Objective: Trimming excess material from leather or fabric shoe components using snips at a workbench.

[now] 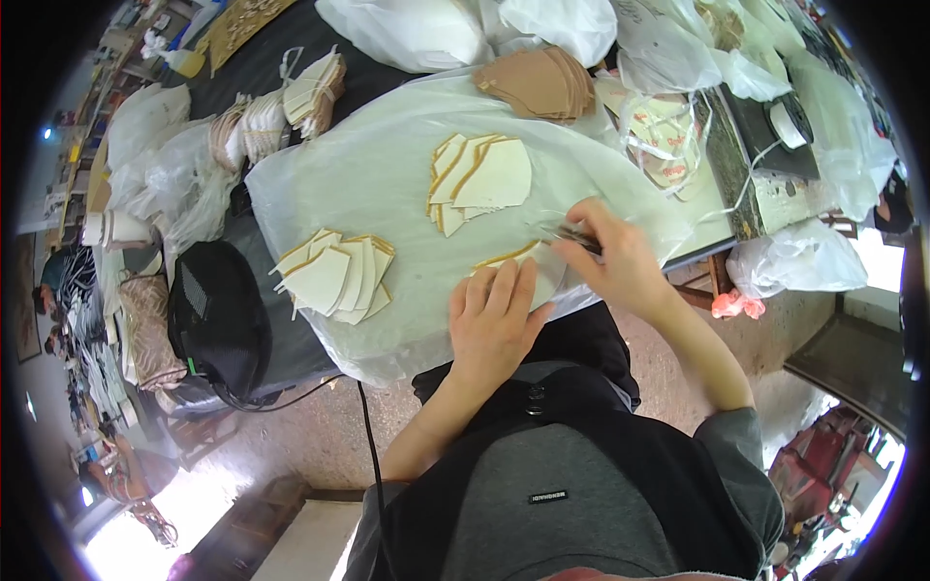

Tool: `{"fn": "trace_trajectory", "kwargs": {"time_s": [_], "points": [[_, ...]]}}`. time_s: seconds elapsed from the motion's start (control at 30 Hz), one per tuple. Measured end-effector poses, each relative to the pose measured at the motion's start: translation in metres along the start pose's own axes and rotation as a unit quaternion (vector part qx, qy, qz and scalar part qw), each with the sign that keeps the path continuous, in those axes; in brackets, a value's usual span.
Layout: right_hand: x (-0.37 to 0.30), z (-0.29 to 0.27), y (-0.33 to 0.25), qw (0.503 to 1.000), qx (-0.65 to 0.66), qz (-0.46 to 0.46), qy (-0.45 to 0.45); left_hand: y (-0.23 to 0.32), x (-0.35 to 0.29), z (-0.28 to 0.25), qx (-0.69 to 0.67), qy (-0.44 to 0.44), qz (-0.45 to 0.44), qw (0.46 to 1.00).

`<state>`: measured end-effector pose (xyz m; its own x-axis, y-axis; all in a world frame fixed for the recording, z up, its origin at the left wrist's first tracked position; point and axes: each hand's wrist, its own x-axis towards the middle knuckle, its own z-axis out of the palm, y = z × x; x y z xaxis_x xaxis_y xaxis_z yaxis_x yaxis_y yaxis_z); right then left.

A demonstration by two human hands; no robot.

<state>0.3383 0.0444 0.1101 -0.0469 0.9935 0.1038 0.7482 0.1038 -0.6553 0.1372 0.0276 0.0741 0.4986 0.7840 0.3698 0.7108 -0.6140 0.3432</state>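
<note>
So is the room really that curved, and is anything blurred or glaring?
Head view: no, the wide lens bends edges toward the rim; same view: a patch lower left glares white; also there, the tool in the right hand looks blurred.

Saw black-topped table [368, 73], covered mid-to-near edge w/ translucent plastic sheet [387, 184]. Noted on sheet: cream stack [489, 174] approx. ctr., fanned, tan-edged; second cream stack [334, 276], similar, nearer L end; single cream pc. [529, 259] by near edge, partly hidden; brown stack [536, 82] toward far edge. Spotted white plastic bags [412, 34] along far edge, tied bundle [312, 95] of pale pcs. toward far L corner, clear plastic bag [199, 194] at L end, black mesh item [221, 310] at near L corner. Also saw cream board [664, 145] w/ red print toward R end, partly under clear plastic.
</note>
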Motion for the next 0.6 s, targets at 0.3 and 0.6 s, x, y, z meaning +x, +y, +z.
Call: {"fn": "trace_trajectory", "kwargs": {"time_s": [0.3,0.6], "points": [[-0.011,-0.007,0.028,0.999,-0.031,-0.041,0.014,-0.058,-0.005,-0.083,0.116,0.263,0.000,0.958],[-0.001,-0.004,-0.037,0.979,0.109,-0.169,-0.038,-0.062,0.034,-0.034,0.005,0.159,-0.034,0.987]]}}
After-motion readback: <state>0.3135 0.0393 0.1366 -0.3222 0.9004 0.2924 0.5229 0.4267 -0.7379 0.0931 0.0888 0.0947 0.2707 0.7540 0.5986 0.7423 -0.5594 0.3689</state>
